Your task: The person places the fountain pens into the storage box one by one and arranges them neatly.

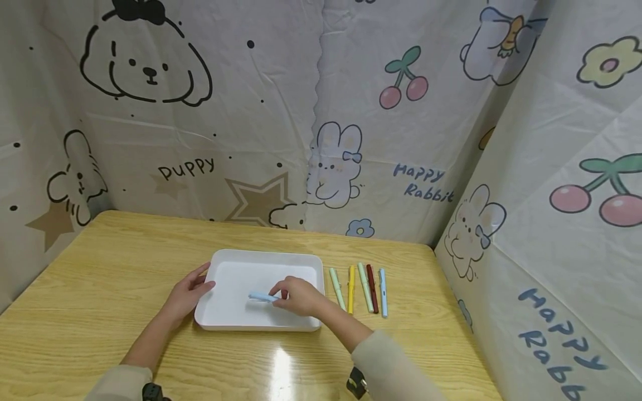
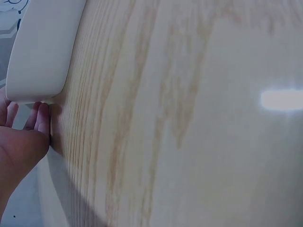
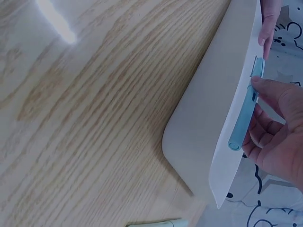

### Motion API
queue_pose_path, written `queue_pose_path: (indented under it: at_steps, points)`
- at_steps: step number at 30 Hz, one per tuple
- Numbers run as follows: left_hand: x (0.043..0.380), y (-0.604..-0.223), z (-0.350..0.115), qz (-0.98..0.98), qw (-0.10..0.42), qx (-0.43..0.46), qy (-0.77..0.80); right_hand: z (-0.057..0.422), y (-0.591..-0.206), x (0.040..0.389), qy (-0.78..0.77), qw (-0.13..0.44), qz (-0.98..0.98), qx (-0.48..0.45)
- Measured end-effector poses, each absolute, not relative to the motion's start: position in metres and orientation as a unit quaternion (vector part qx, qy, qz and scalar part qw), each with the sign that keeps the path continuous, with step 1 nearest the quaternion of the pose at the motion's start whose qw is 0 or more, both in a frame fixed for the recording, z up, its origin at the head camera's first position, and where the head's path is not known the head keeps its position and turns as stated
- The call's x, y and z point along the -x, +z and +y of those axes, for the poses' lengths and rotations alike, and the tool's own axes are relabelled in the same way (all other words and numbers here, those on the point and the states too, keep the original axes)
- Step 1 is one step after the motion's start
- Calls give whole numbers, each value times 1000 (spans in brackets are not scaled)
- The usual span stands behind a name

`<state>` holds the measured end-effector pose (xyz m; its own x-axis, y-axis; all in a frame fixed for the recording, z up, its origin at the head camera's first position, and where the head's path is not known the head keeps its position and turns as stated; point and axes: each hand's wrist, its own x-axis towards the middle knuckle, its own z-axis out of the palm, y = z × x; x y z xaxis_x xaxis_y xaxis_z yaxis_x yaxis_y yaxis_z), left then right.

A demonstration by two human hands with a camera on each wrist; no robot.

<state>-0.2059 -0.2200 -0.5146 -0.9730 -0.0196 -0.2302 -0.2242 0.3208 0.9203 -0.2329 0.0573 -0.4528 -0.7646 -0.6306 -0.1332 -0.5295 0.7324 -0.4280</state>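
A light blue pen [image 1: 261, 297] is pinched between the thumb and fingers of my right hand [image 1: 299, 296], above the white tray [image 1: 236, 320]. In the right wrist view, the pen [image 3: 244, 118] shows its clip and rounded end, with the thumb pressing on its side. My left hand [image 1: 186, 295] grips the tray's left edge, thumb at the rim and fingers along the outside. The left wrist view has the left hand [image 2: 21, 146] with its fingertips at the tray's underside [image 2: 40, 61].
Right of the tray several pens lie side by side: a light green pen [image 1: 337, 287], a yellow pen [image 1: 351, 289], another light green pen [image 1: 365, 287], a dark red pen [image 1: 372, 288] and a light blue pen [image 1: 383, 292]. Printed curtains [image 1: 271, 111] hang behind the wooden table [image 1: 125, 250].
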Motion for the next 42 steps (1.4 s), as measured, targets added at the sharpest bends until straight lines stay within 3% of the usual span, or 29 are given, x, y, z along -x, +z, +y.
queue_pose_path:
  at_steps: [42]
  points:
    - [206, -516, -219, 814, 86, 77, 569, 34, -480, 226, -202, 200, 906, 314]
